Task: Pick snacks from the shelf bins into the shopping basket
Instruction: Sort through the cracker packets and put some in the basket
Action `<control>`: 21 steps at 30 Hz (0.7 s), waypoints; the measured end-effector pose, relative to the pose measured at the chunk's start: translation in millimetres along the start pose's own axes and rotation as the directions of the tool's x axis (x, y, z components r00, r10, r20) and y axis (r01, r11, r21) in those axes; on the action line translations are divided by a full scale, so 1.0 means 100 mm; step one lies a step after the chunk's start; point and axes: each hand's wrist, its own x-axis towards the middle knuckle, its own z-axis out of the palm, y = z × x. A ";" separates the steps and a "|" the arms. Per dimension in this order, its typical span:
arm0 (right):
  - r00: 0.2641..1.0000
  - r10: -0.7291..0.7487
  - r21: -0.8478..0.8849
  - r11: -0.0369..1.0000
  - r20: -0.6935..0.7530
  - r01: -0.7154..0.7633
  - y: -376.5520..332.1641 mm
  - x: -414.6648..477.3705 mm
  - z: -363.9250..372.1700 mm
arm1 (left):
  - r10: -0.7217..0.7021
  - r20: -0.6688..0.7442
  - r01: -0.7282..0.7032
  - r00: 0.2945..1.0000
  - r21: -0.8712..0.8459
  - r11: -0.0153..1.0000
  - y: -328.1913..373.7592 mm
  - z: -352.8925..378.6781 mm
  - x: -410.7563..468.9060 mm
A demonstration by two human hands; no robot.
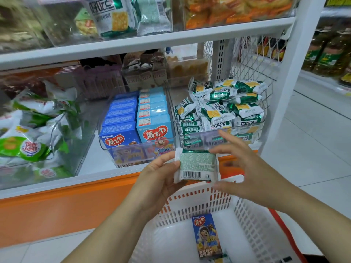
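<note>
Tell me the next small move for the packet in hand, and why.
Probably bring the packet toward you and down, then release it into the basket. The left hand grips it above the basket's far rim, the right hand is open beside it, and the basket below has room around a blue box.

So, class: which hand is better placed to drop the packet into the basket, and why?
Left. The left hand grips the packet near the basket's far rim, so it likely only needs lowering. The right hand is open beside the packet, holding nothing.
</note>
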 end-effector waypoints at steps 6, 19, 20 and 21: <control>0.976 -0.131 -0.037 0.991 -0.177 0.126 -0.05 0.17 -0.13 | -0.021 0.070 0.021 0.997 0.002 1.000 0.24 0.25 0.09; 0.827 0.506 0.840 0.537 -0.245 -0.080 0.38 0.34 -0.74 | 0.339 0.292 -0.246 0.894 0.954 -0.173 1.24 0.52 1.82; 0.833 0.513 0.861 0.499 -0.204 -0.096 0.40 0.35 -0.76 | 0.295 0.279 -0.227 0.914 0.954 -0.197 1.26 0.54 1.93; 0.840 0.515 0.881 0.462 -0.170 -0.105 0.42 0.35 -0.78 | 0.246 0.259 -0.203 0.934 0.951 -0.232 1.28 0.55 2.02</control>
